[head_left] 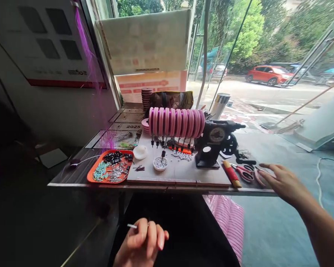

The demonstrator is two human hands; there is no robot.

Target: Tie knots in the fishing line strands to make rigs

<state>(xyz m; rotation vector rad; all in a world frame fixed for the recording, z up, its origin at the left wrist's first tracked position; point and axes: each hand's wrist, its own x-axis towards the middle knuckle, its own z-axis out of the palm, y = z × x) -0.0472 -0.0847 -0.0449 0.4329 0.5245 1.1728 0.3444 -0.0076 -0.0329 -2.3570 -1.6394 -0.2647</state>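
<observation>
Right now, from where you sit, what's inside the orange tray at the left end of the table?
The orange tray holds shiny black pieces, small green pieces and silvery pieces. Whatever lies beneath the heaps is covered.

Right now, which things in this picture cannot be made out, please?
In the head view:
- Most of the thin silvery piece, hidden by the left hand.
- Lower part of the dark bag, hidden by the pink spools.
- Small print on the wall poster, too blurred.

Left hand (144, 239) low and central, fingers curled inward; thumb position hard to discern. Right arm (317, 220) extended forward, the right hand (285, 183) palm down, fingers outstretched.
</observation>
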